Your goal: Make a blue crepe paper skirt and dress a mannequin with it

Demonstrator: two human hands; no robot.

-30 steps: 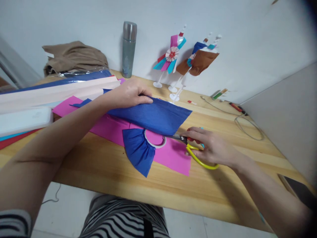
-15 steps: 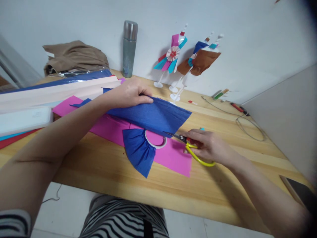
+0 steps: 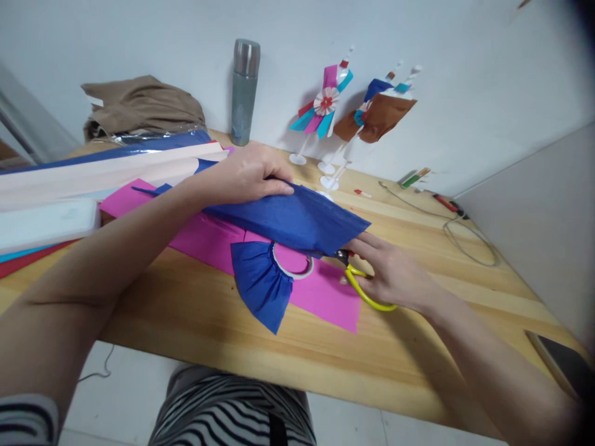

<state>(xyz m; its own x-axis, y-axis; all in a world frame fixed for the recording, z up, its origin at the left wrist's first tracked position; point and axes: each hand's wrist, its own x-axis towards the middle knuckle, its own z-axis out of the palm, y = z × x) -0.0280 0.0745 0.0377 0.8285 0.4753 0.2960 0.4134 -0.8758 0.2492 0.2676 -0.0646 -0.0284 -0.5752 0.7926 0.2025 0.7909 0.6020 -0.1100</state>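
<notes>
My left hand [image 3: 253, 176] pinches the upper edge of a blue paper sheet [image 3: 307, 220] between thumb and fingers. Yellow-handled scissors [image 3: 367, 297] are gripped in my right hand [image 3: 395, 272] at the sheet's lower right corner, their blades mostly hidden by the blue paper. Below the sheet a gathered blue paper piece [image 3: 263, 282] is fanned out along the left side of a white ring [image 3: 300, 274]. Both rest partly over a pink paper sheet [image 3: 332, 297] on the wooden table [image 3: 195, 316].
A grey-green flask [image 3: 244, 99] stands at the back. Paper-decorated stands [image 3: 325, 102] are right of it. Brown cloth [image 3: 144, 108], rolled papers [image 3: 116, 173] and a white case [image 3: 51, 223] lie left. A cable [image 3: 446, 229] and a dark flat device [image 3: 558, 359] lie right.
My right hand and the scissors have moved slightly left, and the blades are now under the blue sheet. The sheet's right end has shifted right, and my left hand has moved slightly right with it.
</notes>
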